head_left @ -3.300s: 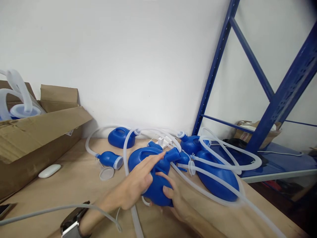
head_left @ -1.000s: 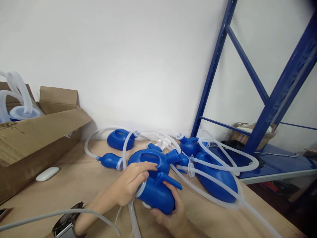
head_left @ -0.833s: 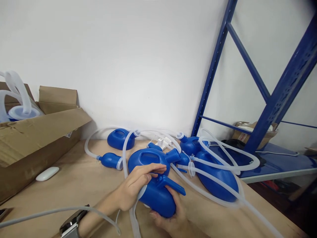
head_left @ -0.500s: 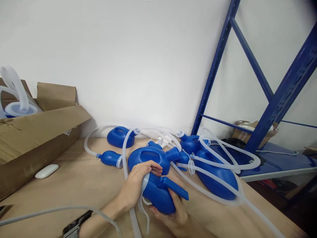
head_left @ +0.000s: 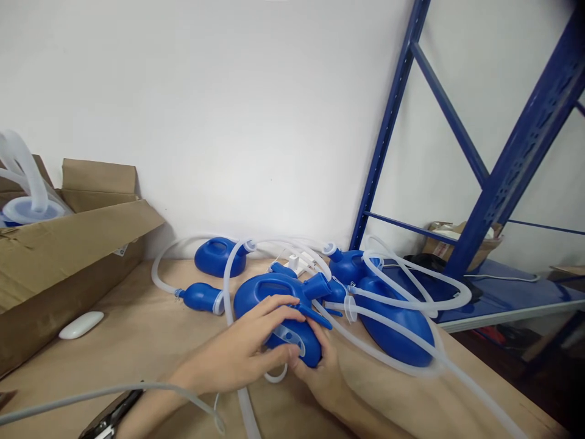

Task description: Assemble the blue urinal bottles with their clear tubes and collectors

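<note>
Both hands hold a blue plastic urinal cup (head_left: 313, 350) low in front of me, its handle (head_left: 316, 316) pointing right. My left hand (head_left: 253, 344) wraps over its left side, fingers along the top and thumb by a translucent white insert (head_left: 296, 339). Around the right side and underneath curls my right hand (head_left: 323, 375), its thumb near the left one. Just behind lies a large blue urinal bottle (head_left: 249, 294) with a spout (head_left: 319, 285). A thin white strap (head_left: 276, 377) loops below the cup, partly hidden by my left hand.
More blue bottles (head_left: 219, 257) and a smaller blue cup (head_left: 200, 297) with white hoses (head_left: 247, 402) spread across the table (head_left: 150, 329). An open cardboard box (head_left: 91, 238) and a white mouse-like object (head_left: 81, 325) are left. Blue shelving (head_left: 479, 225) stands right; a grey tube (head_left: 109, 390) crosses the foreground.
The cup has turned in my hands, so its translucent insert now faces me and the handle sits higher. My left hand has shifted from its rim to over the front.
</note>
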The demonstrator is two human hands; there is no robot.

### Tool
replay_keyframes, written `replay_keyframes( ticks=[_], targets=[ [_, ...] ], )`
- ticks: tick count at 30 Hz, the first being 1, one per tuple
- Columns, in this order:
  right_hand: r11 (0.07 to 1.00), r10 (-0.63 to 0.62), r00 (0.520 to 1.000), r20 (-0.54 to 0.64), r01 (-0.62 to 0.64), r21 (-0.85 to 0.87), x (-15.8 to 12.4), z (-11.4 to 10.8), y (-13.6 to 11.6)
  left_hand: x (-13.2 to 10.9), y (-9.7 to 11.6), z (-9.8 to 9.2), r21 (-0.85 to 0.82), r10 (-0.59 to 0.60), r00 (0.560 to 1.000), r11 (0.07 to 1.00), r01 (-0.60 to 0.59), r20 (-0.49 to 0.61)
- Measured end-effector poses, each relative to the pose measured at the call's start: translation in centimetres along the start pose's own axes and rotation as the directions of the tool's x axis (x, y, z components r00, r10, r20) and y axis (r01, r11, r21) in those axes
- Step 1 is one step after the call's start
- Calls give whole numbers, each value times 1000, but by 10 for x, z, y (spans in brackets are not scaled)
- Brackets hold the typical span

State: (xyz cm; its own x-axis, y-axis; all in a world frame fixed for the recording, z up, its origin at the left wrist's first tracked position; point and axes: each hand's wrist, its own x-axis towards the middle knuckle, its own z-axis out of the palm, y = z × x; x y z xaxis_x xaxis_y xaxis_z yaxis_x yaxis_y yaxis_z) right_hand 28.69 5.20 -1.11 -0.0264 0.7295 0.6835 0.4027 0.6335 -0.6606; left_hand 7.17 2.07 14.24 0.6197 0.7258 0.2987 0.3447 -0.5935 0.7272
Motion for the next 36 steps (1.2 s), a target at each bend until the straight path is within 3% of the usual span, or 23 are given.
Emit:
replay_keyframes(
  ticks=[5, 10, 14, 20, 26, 30, 36],
  targets=[
    [993, 101, 995, 17, -102, 57, -3, 1, -2, 8, -12, 2, -24, -39, 996, 999, 37, -75],
    [992, 122, 992, 19, -123, 34, -5, 3, -4, 18, -24, 11, -232, -169, 957, 966, 114, -236],
    [997, 68, 998, 17, -68, -25, -5, 2, 0, 20, -24, 21, -302, -204, 941, 946, 118, -271],
    [990, -52, 999, 6, 53, -129, -9, 0, 3, 18, -22, 31, -235, -170, 916, 968, 87, -364],
    [965, -191, 981, 40, 195, -177, -11, -5, 3, 18, -20, 32, -279, -184, 936, 955, 98, -302],
    [929, -313, 950, 15, 310, -201, -10, -6, 0, 18, -16, 31, -300, -206, 926, 948, 108, -316],
    [905, -347, 938, 8, 337, -261, -10, -5, 1, 18, -20, 33, -266, -178, 937, 959, 97, -300]
  ],
)
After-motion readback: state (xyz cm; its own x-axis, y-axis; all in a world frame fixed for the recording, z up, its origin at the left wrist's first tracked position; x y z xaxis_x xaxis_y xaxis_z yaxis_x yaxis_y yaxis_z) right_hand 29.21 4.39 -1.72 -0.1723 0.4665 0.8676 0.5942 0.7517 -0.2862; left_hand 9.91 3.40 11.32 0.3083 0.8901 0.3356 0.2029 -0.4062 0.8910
